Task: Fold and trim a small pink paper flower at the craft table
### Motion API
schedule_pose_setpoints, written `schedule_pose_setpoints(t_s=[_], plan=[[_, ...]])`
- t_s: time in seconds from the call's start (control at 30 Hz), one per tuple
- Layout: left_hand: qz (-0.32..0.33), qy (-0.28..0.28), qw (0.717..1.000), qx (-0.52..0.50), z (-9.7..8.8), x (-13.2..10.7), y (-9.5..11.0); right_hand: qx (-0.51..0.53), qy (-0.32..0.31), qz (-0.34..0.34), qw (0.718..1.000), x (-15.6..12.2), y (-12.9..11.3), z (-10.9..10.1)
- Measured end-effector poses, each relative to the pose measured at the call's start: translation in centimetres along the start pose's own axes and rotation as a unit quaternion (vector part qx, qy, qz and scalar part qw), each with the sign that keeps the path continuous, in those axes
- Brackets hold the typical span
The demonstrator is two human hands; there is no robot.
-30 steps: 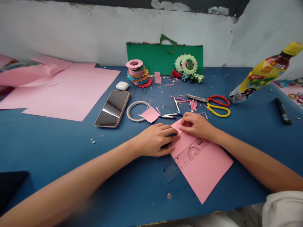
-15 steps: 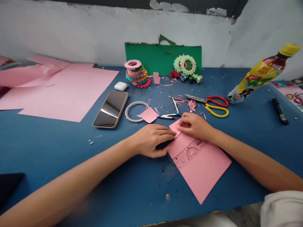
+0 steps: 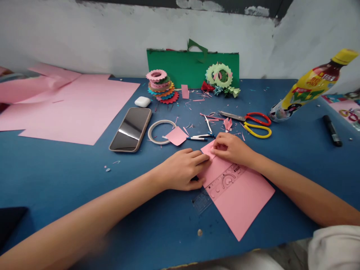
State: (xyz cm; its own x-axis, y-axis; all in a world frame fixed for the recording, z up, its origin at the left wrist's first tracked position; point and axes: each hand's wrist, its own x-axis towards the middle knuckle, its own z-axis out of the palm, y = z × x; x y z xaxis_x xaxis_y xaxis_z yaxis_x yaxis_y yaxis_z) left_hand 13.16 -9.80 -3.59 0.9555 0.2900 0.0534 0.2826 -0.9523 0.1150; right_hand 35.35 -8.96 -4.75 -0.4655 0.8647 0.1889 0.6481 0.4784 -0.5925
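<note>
A pink paper sheet (image 3: 242, 202) lies at an angle on the blue table (image 3: 56, 176), with a clear plastic ruler (image 3: 225, 182) across it. My left hand (image 3: 181, 168) rests on the sheet's left edge, fingers curled and pressed against the paper. My right hand (image 3: 233, 149) pinches the sheet's upper corner, fingertips together on the paper. The two hands almost touch at that corner. Just beyond them lie a metal compass (image 3: 206, 133) and a small pink paper square (image 3: 177, 135).
A phone (image 3: 131, 128), a tape ring (image 3: 160, 131) and a white earbud case (image 3: 142, 101) lie left of my hands. Red-and-yellow scissors (image 3: 253, 122), a tilted bottle (image 3: 312, 86) and a black marker (image 3: 332, 130) lie right. Large pink sheets (image 3: 78, 105), paper rosettes (image 3: 161, 86) and green card (image 3: 191, 67) fill the back.
My left hand has slid slightly up along the sheet's edge toward my right hand. The view shifted a little; nothing else moved.
</note>
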Motion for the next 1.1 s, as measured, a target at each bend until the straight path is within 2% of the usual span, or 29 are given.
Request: schedule_pose_setpoints(t_s=[0.27, 0.37, 0.5, 0.77, 1.1], plan=[[-0.072, -0.025, 0.997, 0.024, -0.6, 0.4, 2.0, -0.021, 0.012, -0.006, 1.0, -0.3, 0.1, 0.1], [-0.08, -0.027, 0.996, 0.028, -0.7, 0.5, 2.6, -0.001, -0.002, -0.01, 1.0, -0.4, 0.2, -0.2], [-0.091, -0.028, 0.995, 0.026, -0.8, 0.6, 2.8, 0.021, -0.025, 0.017, 0.999, -0.5, 0.0, -0.7], [-0.082, -0.025, 0.996, -0.01, -1.4, 0.3, 2.6, 0.056, -0.04, 0.019, 0.997, -0.3, 0.8, -0.8], [-0.041, -0.015, 0.997, -0.071, -2.0, -0.4, 1.5, 0.073, -0.052, 0.033, 0.995, -0.1, 1.5, -1.4]])
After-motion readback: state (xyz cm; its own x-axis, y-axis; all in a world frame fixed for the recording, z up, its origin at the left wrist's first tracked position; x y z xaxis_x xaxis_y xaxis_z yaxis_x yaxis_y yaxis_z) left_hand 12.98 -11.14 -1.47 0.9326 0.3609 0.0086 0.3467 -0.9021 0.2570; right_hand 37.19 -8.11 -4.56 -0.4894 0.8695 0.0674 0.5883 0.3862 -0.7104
